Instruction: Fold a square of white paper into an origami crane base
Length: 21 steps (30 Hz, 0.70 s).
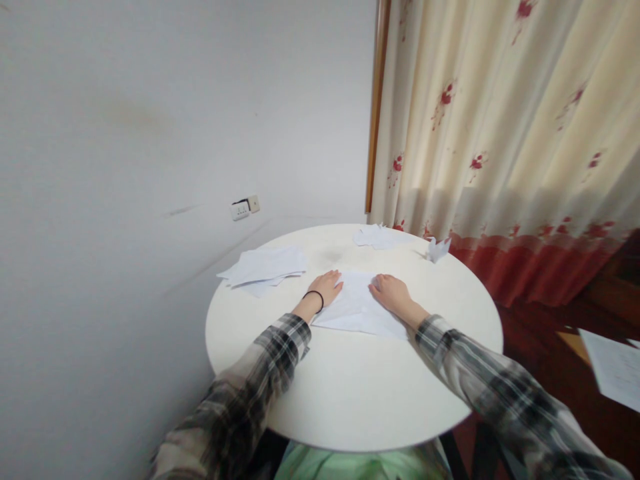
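A white sheet of paper (357,310) lies on the round white table (345,393), with faint crease lines across its near part. My left hand (327,287) rests flat on the sheet's left side, fingers stretched toward the far edge; a dark band circles that wrist. On the right side of the same sheet, my right hand (393,293) presses down with its fingers slightly bent and apart from the left hand. Neither hand grips anything. Part of the paper's side edges is hidden under the hands.
A loose stack of white paper (267,265) lies at the table's left. Crumpled or folded paper (375,237) is at the far edge, and a small folded paper shape (438,250) stands at the far right. A wall socket (240,211) and a patterned curtain (480,133) are beyond.
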Motion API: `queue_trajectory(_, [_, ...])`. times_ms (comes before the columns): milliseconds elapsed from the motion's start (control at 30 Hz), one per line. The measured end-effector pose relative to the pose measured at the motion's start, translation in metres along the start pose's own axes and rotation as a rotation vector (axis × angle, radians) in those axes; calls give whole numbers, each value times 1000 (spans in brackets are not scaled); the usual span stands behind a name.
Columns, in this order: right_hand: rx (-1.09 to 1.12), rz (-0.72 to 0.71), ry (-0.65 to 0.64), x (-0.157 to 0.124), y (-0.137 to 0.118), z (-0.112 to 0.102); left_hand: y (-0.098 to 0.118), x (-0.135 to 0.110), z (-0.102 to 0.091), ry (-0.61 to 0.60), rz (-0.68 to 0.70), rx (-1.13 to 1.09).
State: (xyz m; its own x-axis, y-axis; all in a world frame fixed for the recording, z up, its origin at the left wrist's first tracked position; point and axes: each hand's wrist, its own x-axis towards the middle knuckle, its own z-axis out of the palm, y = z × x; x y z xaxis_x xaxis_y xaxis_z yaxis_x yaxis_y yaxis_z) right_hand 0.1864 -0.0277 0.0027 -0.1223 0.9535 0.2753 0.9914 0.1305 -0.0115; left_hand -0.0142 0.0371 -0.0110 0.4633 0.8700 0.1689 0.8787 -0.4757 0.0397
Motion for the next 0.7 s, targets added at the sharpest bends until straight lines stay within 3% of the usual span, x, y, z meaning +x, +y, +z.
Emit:
queue_trajectory(200, [-85, 113, 63, -1, -1, 4, 1, -1, 0, 22, -117, 37])
queue_trajectory(500, [-70, 197, -37, 3, 5, 10, 0, 0, 2, -68, -185, 22])
queue_trajectory(700, [-118, 134, 106, 0, 1, 10, 0, -1, 2, -6, -155, 10])
